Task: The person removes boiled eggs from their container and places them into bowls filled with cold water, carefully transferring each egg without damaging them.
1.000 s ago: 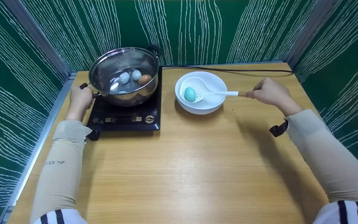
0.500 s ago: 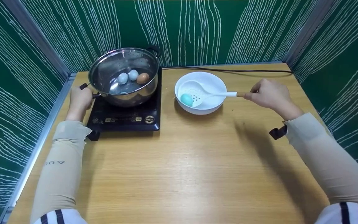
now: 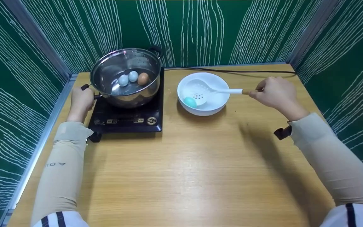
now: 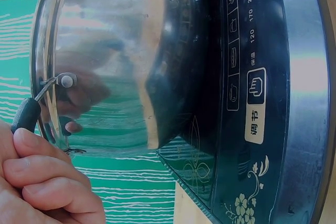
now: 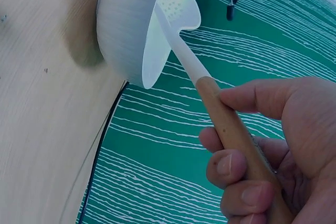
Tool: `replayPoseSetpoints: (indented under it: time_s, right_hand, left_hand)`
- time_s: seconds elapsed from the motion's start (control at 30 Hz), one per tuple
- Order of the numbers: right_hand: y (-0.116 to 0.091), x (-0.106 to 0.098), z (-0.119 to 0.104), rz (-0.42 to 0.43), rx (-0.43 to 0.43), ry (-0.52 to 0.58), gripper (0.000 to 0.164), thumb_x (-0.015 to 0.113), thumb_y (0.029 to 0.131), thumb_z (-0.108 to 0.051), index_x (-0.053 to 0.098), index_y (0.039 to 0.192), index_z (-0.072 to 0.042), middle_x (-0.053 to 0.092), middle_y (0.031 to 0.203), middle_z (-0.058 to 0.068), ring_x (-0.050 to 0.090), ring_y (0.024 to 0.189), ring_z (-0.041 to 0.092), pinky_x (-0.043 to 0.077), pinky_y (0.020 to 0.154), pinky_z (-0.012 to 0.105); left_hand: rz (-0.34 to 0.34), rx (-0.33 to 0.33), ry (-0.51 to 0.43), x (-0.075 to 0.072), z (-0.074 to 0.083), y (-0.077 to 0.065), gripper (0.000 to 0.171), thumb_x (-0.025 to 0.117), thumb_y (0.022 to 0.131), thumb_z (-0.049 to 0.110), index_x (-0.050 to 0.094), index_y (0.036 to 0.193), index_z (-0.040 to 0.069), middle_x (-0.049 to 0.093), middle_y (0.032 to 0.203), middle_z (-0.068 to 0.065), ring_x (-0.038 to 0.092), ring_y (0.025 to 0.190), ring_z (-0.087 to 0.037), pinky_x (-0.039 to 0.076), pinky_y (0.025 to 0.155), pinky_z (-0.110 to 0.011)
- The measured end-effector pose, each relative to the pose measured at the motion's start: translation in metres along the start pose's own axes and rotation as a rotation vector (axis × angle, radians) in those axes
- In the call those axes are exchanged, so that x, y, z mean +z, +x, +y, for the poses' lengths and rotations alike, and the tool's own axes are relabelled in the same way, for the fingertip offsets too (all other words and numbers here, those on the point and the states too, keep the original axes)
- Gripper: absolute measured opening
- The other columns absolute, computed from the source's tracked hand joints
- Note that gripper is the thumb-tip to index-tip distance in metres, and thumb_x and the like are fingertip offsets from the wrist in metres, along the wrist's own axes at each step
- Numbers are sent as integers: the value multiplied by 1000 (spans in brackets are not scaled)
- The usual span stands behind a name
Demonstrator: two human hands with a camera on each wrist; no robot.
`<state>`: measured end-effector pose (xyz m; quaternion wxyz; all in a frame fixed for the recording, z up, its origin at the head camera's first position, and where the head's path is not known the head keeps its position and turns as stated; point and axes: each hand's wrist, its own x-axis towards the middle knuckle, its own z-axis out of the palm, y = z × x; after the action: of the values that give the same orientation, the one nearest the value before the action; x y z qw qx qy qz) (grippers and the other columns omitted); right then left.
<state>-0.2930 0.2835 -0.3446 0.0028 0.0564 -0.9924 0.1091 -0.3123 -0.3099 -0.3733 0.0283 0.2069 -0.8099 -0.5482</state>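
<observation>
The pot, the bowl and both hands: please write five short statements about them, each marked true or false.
1. The pot stands on the cooktop. True.
2. The turquoise egg is inside the white bowl. True.
3. The left hand rests on the bowl's rim. False: it grips a pot handle.
4. The right hand holds the slotted spoon. True.
5. Every egg visible in the pot is brown. False: one brown egg and two pale blue eggs show.

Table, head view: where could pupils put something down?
Bare: the wide stretch of table between the sleeves, in front of the cooker and bowl; also a narrow strip between those two. Crowded: back left, the left hand gripping the pot on the cooker; and the bowl, with an egg and the skimmer the right hand grips.
</observation>
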Motion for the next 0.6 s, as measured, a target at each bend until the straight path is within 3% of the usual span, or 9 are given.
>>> replayPoseSetpoints:
  time_s: [0.27,0.5,0.6]
  right_hand:
    - [5,-3,1,6,45,22,44,62,90,-46,75,95,-4,62,69,8,49,59,25,33,45,31]
    - [8,-6,2,7,87,67,46,62,90,-48,75,96,-5,61,69,8,50,62,25,34,46,32]
    - [10,-9,2,8,106,92,48,63,89,-51,75,97,-5,61,70,9,50,63,26,35,47,32]
  left_hand:
    - [-8,-1,4,-1,0,0,27,34,91,9,32,116,1,37,55,6,35,44,-11,29,43,-26]
    - [-22,-33,16,-2,0,-1,32,34,93,11,30,124,1,40,63,6,38,48,-11,31,45,-26]
    - [-23,-26,9,-2,0,-1,28,34,93,11,31,120,3,40,63,5,37,47,-11,31,45,-26]
